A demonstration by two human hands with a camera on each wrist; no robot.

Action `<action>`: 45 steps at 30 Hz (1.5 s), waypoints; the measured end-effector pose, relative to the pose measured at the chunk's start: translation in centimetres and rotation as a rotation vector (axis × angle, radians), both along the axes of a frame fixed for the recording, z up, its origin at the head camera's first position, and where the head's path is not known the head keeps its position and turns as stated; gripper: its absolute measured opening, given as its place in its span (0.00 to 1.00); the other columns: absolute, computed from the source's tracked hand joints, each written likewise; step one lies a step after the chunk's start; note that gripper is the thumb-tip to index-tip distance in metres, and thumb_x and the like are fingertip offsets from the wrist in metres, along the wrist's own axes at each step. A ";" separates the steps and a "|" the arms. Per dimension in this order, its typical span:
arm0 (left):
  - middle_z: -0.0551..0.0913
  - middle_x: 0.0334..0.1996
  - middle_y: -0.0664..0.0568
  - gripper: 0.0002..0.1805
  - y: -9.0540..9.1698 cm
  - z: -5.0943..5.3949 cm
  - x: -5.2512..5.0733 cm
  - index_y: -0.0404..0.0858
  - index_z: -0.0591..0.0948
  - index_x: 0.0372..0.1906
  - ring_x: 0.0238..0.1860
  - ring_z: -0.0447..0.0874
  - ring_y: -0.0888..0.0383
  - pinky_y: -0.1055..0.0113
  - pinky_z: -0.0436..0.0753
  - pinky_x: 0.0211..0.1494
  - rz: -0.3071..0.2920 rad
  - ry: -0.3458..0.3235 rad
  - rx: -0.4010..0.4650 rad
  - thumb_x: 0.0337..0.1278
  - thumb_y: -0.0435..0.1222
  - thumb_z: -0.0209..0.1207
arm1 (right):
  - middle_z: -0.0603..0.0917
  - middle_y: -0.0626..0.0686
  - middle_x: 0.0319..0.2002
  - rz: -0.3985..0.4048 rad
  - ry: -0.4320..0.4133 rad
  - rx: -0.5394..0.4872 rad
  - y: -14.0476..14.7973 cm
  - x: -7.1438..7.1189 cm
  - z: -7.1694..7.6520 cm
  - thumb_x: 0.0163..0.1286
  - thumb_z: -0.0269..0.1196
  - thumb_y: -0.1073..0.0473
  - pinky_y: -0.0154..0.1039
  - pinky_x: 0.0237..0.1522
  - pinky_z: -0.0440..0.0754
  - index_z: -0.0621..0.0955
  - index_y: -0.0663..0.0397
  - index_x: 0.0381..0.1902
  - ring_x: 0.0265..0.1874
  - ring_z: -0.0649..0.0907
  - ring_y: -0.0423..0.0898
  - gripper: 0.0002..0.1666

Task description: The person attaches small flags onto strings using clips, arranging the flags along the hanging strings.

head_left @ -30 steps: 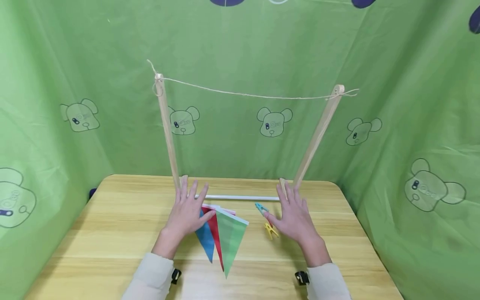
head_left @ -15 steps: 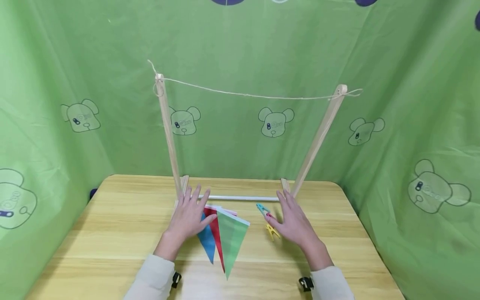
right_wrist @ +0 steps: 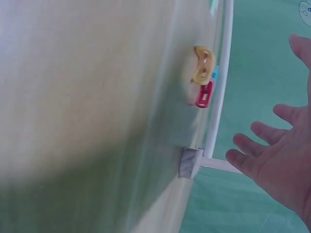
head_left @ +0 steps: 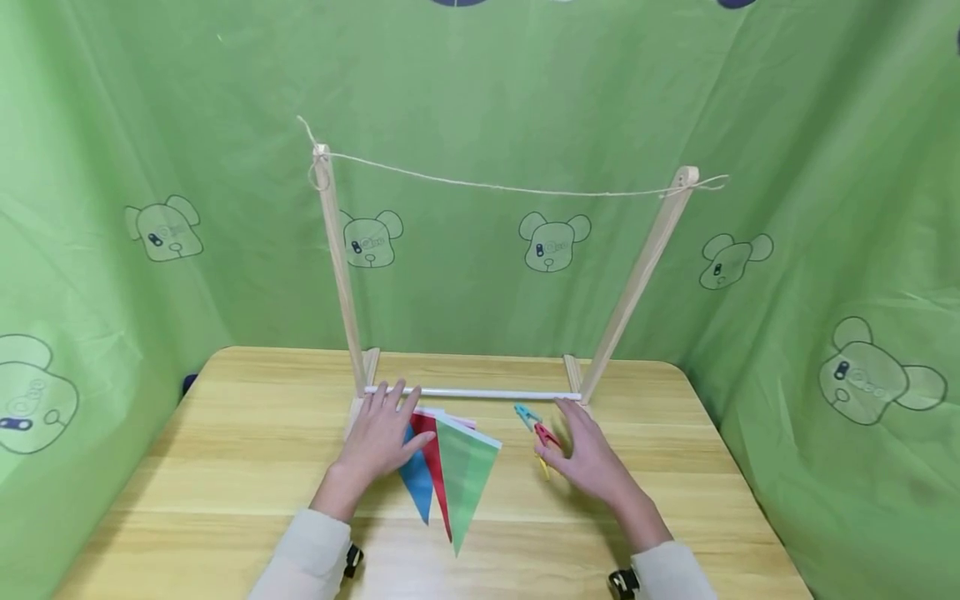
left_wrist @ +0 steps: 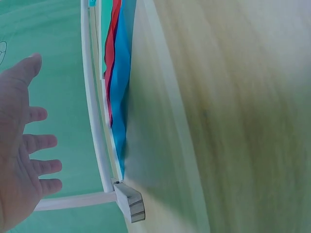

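My left hand [head_left: 381, 437] hovers over the left side of the pennant flags, fingers spread and straight, holding nothing. In the left wrist view that hand [left_wrist: 22, 145] is raised above the table. Blue [head_left: 418, 483], red [head_left: 431, 462] and green [head_left: 467, 471] pennants lie fanned out, with a pink one [head_left: 463, 422] mostly hidden beneath. Nearest to my right hand [head_left: 592, 454] are a teal clothespin [head_left: 527, 414], a red clothespin [head_left: 547, 435] and a yellow clothespin [head_left: 542, 468], partly covered by the thumb. In the right wrist view, the hand [right_wrist: 282, 150] has loosely extended fingers and touches no clothespin.
Behind the hands stands a frame with two wooden posts, left [head_left: 341, 275] and right [head_left: 641, 275]. A white rod [head_left: 472, 393] joins them near the wooden table [head_left: 195, 467]. Twine [head_left: 487, 186] sags between their tops. Green curtains [head_left: 465, 275] surround the table.
Both hands have drawn back slightly towards me from the frame. More of the white rod and the red clothespin now shows. The pennants and clothespins appear to lie where they were.
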State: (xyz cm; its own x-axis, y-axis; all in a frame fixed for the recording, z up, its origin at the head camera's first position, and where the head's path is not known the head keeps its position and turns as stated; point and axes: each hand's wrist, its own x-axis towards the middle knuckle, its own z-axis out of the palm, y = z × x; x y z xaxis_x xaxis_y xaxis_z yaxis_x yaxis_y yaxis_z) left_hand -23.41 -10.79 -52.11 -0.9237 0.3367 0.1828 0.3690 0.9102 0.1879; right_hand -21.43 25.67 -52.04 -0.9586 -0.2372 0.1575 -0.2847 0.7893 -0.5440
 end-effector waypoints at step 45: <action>0.73 0.72 0.42 0.41 2.8 -2.4 -1.5 0.40 0.72 0.74 0.73 0.69 0.41 0.46 0.76 0.72 0.040 -0.223 0.499 0.57 0.45 0.75 | 0.80 0.53 0.47 -0.058 -0.245 -0.054 0.7 0.3 -3.0 0.53 0.81 0.44 0.38 0.45 0.82 0.78 0.63 0.57 0.42 0.78 0.45 0.42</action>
